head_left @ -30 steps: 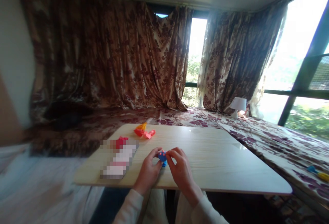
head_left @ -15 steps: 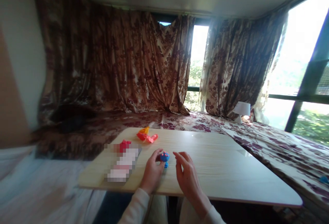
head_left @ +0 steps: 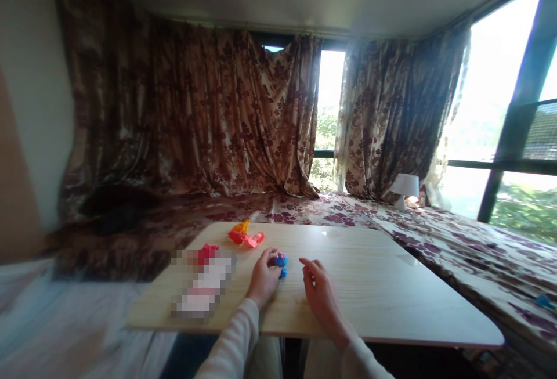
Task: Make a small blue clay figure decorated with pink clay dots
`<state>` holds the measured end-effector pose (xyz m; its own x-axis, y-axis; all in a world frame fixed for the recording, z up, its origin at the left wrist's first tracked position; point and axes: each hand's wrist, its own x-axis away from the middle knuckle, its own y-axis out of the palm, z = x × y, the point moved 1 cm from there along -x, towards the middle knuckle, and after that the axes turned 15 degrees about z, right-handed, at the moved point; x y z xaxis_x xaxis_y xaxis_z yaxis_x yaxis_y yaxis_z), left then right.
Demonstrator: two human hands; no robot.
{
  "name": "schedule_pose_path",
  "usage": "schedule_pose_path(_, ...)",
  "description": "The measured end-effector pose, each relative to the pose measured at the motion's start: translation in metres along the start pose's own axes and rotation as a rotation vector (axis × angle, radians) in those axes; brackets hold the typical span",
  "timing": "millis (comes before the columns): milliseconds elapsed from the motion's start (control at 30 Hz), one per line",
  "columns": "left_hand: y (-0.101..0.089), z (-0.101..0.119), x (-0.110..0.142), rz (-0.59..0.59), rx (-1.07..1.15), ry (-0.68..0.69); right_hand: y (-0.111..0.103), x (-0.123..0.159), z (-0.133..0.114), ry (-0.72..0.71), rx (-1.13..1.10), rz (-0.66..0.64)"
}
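Blue, with small pink spots on its rounded top, a small figure stands at the worktop's middle depth, somewhat left of centre. The left hand grips it from the left side, thumb and fingers closed about its upper part. The right hand is just beside the figure, apart from it, fingers loosely bent with the forefinger extended towards it; whether the fingertips carry any small piece cannot be told.

The pale wood-grain worktop also bears, by its far edge near the far left corner, a yellow piece touching an orange-red piece. A crimson piece lies near the left edge, at the upper end of a flat item whose surface is blurred out. Beyond the far right corner, a white-shaded lamp stands on floral cloth before patterned curtains.
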<state>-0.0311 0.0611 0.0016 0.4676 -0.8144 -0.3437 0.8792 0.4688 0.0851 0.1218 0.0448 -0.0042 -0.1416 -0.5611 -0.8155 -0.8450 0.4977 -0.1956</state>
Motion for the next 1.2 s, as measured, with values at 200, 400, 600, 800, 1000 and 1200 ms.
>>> schedule_pose_path(200,-0.005,0.004,0.002,-0.046,0.029,0.023,0.008,-0.005,-0.016,-0.191,0.093,-0.093)
schedule_pose_path(400,-0.004,0.004,0.002,-0.063,0.033,0.022,0.006,-0.005,-0.023,-0.217,0.192,-0.177)
schedule_pose_path(600,-0.003,0.002,0.001,-0.072,0.031,0.023,0.007,-0.005,-0.023,-0.201,0.232,-0.215)
schedule_pose_path(800,-0.003,-0.003,0.0,-0.078,0.021,0.019,0.007,-0.004,-0.022,-0.179,0.247,-0.202)
schedule_pose_path(1000,-0.002,-0.005,0.0,-0.086,0.007,0.024,0.007,-0.005,-0.025,-0.167,0.253,-0.212)
schedule_pose_path(1200,-0.003,-0.011,-0.002,-0.079,-0.004,0.01,0.008,-0.005,-0.014,-0.105,0.149,-0.132)
